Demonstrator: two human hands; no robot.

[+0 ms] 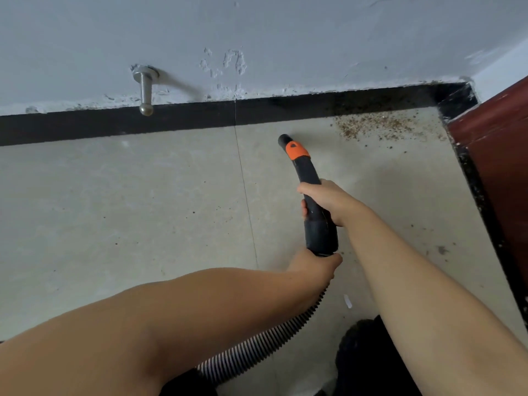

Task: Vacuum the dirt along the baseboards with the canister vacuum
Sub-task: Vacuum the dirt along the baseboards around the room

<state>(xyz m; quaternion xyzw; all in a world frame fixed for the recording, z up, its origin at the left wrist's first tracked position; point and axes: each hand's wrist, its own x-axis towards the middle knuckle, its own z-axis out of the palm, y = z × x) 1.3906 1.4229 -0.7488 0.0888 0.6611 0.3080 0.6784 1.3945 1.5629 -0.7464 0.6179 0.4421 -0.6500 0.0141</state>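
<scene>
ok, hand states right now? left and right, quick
Left hand: grips the rear end of the vacuum handle, where the hose joins.
Right hand: wrapped round the handle's middle.

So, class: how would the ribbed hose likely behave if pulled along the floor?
The hose probably flexes easily: it curves behind the left hand. Its ribs suggest it stretches somewhat. The nozzle looks rigid, so the right hand steers.

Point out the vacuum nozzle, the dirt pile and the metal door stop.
vacuum nozzle (285, 139): head view, on its black tip.
dirt pile (377, 125): head view, middle of the brown crumbs by the baseboard.
metal door stop (146, 94): head view, on its shaft.
</scene>
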